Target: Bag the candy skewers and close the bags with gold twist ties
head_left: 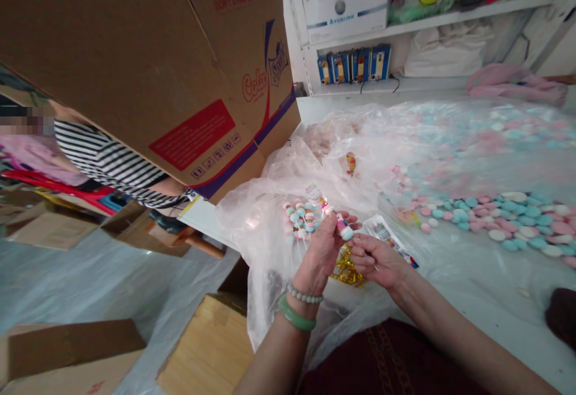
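My left hand (pixel 324 240), with a beaded bracelet and a green bangle on its wrist, is closed around a marshmallow skewer (pixel 344 227) in pink, white and blue that seems to sit in a printed clear wrapper. At its lower end my right hand (pixel 369 258) pinches with thumb and fingertips; what exactly lies between them is too small to see. Left of my hands is a bunch of marshmallow skewers (pixel 299 218) on white sticks. Gold twist ties (pixel 347 269) lie under my hands. Beyond the right hand is a stack of printed bags (pixel 387 236).
Loose pink, blue and white marshmallows (pixel 508 221) spread over the right side of the plastic-covered table, partly under clear sheeting (pixel 373 125). A big cardboard carton (pixel 202 71) stands at the left. Behind are shelves (pixel 423 26) with boxes. A person in a striped top (pixel 101 149) is beyond the carton.
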`<action>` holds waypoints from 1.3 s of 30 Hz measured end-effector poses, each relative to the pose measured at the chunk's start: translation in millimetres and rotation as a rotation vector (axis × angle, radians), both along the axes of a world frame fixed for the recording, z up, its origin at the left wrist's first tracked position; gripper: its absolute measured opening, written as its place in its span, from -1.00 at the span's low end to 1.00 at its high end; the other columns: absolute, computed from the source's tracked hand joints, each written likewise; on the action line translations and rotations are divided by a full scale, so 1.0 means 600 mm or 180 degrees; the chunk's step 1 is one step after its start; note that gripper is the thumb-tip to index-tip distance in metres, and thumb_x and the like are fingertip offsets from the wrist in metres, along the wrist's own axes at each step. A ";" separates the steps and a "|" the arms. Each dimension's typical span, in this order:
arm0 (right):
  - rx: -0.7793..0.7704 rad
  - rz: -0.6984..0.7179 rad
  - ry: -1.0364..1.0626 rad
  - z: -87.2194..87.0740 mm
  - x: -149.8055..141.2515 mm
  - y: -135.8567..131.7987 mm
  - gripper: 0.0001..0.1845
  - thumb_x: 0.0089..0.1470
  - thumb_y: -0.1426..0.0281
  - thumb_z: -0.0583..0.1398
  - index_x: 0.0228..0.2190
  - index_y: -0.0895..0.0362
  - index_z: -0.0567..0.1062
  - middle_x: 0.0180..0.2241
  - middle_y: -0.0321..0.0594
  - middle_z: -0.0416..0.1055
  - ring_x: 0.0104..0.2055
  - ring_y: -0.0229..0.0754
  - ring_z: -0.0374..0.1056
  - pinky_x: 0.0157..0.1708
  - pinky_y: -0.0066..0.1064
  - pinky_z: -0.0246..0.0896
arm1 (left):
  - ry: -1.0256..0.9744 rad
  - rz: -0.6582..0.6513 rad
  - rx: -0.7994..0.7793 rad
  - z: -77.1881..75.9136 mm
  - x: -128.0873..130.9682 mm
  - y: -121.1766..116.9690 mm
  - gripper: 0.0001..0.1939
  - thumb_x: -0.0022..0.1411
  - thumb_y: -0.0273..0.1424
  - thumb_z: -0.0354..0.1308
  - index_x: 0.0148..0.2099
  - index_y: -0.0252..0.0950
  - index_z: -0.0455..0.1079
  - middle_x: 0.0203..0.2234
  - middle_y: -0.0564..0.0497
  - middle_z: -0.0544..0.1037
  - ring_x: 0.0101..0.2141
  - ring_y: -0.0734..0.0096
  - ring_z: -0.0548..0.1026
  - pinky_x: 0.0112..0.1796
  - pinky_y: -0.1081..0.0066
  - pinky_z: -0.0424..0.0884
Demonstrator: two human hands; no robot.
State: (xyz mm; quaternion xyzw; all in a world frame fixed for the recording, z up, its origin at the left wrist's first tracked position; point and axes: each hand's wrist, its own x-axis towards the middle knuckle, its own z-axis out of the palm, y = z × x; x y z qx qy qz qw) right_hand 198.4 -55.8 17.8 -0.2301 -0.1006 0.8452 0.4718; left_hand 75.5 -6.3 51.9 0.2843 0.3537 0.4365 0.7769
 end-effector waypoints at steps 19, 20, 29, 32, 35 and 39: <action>-0.0027 -0.0163 -0.0748 0.002 -0.009 0.023 -0.71 -0.10 0.27 0.30 -0.51 0.12 0.29 -0.70 -0.52 0.13 -0.74 -0.48 -0.20 -0.73 -0.56 -0.35 | -0.0385 0.0256 -0.0408 -0.005 0.017 0.021 -0.69 0.03 -0.24 0.36 -0.29 -0.33 0.39 -0.53 0.06 0.46 -0.45 0.39 0.50 -0.29 0.35 0.41; 0.0083 -0.0336 -0.1137 0.002 -0.010 0.018 -0.73 -0.08 0.26 0.29 -0.52 0.12 0.31 -0.69 -0.49 0.16 -0.73 -0.46 -0.14 -0.72 -0.54 -0.31 | -0.0409 0.0303 -0.0432 -0.008 0.012 0.025 -0.69 0.02 -0.26 0.36 -0.29 -0.33 0.39 -0.53 0.06 0.46 -0.45 0.39 0.50 -0.27 0.34 0.41; 0.1181 -0.1203 -0.4503 0.019 -0.019 0.015 -0.79 0.02 0.32 0.13 -0.60 0.09 0.39 -0.58 -0.34 0.31 -0.48 -0.24 0.21 -0.44 -0.40 0.04 | 0.0002 0.0584 -0.0370 -0.021 0.023 0.028 -0.79 0.08 -0.29 0.29 -0.33 -0.32 0.39 -0.55 0.09 0.40 -0.51 0.54 0.37 -0.38 0.48 0.33; 0.1514 -0.1462 -0.5101 0.012 -0.021 0.020 -0.82 0.10 0.33 0.09 -0.44 0.09 0.46 -0.48 -0.28 0.41 -0.41 -0.19 0.30 -0.36 -0.37 0.11 | 0.0219 0.0454 -0.0186 -0.028 0.027 0.025 -0.78 0.04 -0.30 0.30 -0.34 -0.33 0.40 -0.56 0.10 0.39 -0.51 0.57 0.34 -0.42 0.53 0.29; 0.1701 -0.1769 -0.5447 -0.009 -0.019 0.014 -0.70 0.11 0.38 0.07 -0.12 0.12 0.45 -0.42 -0.25 0.47 -0.42 -0.16 0.34 -0.35 -0.35 0.18 | 0.0464 0.0183 0.0022 -0.038 0.019 0.024 -0.73 -0.05 -0.31 0.37 -0.36 -0.35 0.40 -0.59 0.13 0.36 -0.56 0.61 0.28 -0.50 0.54 0.23; 0.2456 -0.1710 -0.5589 -0.033 -0.012 0.009 -0.65 0.18 0.46 0.01 -0.04 0.11 0.44 -0.33 -0.18 0.51 -0.31 -0.15 0.40 -0.28 -0.35 0.26 | 0.0340 -0.0083 -0.0065 -0.051 0.015 0.015 -0.70 -0.06 -0.31 0.38 -0.33 -0.36 0.42 -0.71 0.21 0.23 -0.67 0.66 0.13 -0.60 0.54 0.06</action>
